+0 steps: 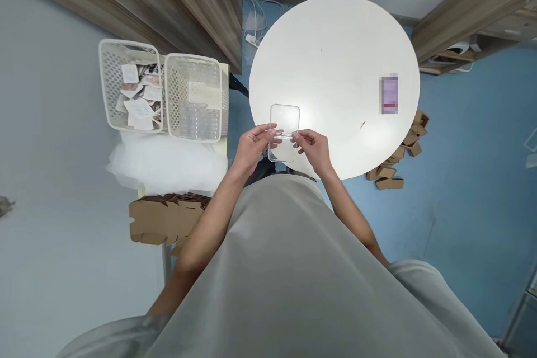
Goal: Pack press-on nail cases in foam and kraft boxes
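Over the near edge of a round white table, both hands hold a clear plastic case, which appears to be a hinged box opened out flat. My left hand grips its left side, with the thumb near the middle seam and the fingers around the edge. On the opposite side, my right hand pinches the right edge by the same seam. Light glints along the seam and the rim. Nothing that I can make out lies inside the case.
To the left, one white basket holds small packets and another basket holds stacked clear cases. White wrapping and flattened cardboard boxes lie nearer. A blurred purple item rests on the table; small brown boxes are on the floor.
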